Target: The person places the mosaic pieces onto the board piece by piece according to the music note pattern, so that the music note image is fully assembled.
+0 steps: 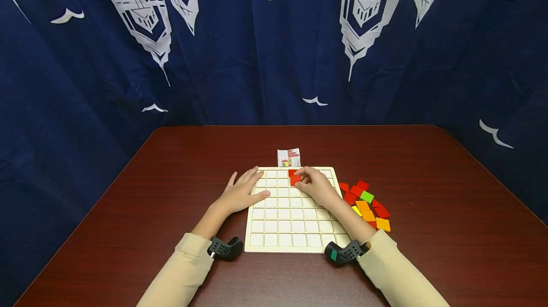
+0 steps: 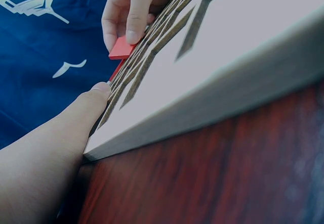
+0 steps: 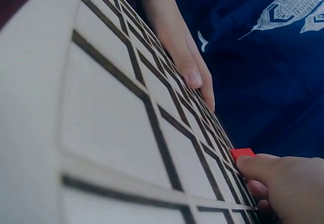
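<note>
A pale wooden grid board [image 1: 270,240] lies on the table, its square cells marked by raised or grooved lines. Over its upper part my right hand [image 1: 316,187] pinches a red square tile [image 2: 121,49] between thumb and fingers; the tile is tilted in the left wrist view. Just behind it, another red tile [image 1: 292,173] sits in the top row. My left hand [image 1: 241,193] rests with spread, straight fingers on the board's left edge, thumb lying across the cells.
A loose pile of red, orange, yellow and green tiles [image 1: 366,196] lies right of the board, beside my right forearm. Behind the board is a small printed pattern card [image 1: 288,158]. A dark blue curtain [image 1: 274,59] hangs beyond the brown table [image 1: 205,150].
</note>
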`<state>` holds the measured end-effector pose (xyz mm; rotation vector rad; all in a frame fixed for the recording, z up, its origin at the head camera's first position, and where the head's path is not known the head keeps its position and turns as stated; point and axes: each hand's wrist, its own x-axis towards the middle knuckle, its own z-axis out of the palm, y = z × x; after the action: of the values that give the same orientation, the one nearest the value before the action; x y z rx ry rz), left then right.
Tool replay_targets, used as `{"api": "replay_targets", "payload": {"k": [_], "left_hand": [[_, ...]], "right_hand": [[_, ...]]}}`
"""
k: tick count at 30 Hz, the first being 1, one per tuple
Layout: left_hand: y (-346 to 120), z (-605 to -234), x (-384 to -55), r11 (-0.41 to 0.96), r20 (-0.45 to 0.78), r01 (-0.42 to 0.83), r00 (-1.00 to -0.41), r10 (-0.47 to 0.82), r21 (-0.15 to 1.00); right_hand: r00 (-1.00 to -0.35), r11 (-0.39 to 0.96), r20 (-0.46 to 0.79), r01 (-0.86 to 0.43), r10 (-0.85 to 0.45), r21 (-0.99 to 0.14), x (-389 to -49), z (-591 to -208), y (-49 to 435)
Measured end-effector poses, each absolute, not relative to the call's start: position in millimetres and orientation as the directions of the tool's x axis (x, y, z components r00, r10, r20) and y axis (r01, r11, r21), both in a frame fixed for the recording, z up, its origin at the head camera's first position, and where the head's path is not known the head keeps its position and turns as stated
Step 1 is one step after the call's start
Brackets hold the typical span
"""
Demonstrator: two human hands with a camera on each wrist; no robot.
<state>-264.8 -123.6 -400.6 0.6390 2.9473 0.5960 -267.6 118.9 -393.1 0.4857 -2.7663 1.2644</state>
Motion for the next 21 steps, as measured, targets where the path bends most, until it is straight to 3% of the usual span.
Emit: {"api": "replay_targets", "payload": {"k": [10,21], "left_hand": [[-123.4,-401.8,-265.4,0.835,0.015,0.385,-0.911,0.413,0.392],[-123.2,-400.7,-264.9,0.836,0.013,0.383,-0.911,0.411,0.392]], "right_hand": [[-0.931,0.666,0.235,-0.363,-0.277,-0.652,-268.1,-398.8,119.9],[-0.927,0.664,0.242,-0.375,-0.287,-0.648,-267.9,-398.2,119.6]]}}
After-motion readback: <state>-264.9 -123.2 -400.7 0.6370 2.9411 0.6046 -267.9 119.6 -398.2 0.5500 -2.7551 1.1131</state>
